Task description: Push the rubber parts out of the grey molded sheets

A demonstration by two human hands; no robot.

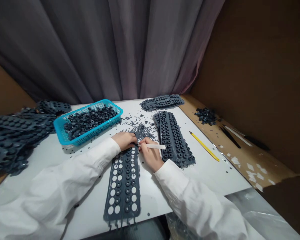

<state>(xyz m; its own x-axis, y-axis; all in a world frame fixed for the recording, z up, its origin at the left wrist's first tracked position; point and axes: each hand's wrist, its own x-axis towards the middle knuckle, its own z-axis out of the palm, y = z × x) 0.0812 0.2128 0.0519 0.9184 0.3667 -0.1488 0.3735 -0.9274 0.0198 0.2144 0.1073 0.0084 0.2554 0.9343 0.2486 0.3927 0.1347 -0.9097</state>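
Observation:
A dark rubber sheet [122, 196] with rows of round parts and round holes lies lengthwise on the white table. My left hand [125, 140] is at the sheet's far end, fingers bent down and pressed on its edge; whatever is between them is too small to make out. Just right of it, my right hand [151, 155] is closed round a white pen-like tool [156, 146], its tip pointing left at the sheet near my left fingertips. Small dark bits [142, 128] are scattered beyond both hands.
A blue basket [77, 142] of dark rings stands back left, beside heaped sheets [17, 136]. Stacked sheets [173, 140] lie right of my right hand, another [162, 102] behind. Further right are a yellow cutter [204, 146], a dark pile [206, 115], black tools [230, 136] and white scraps [251, 175].

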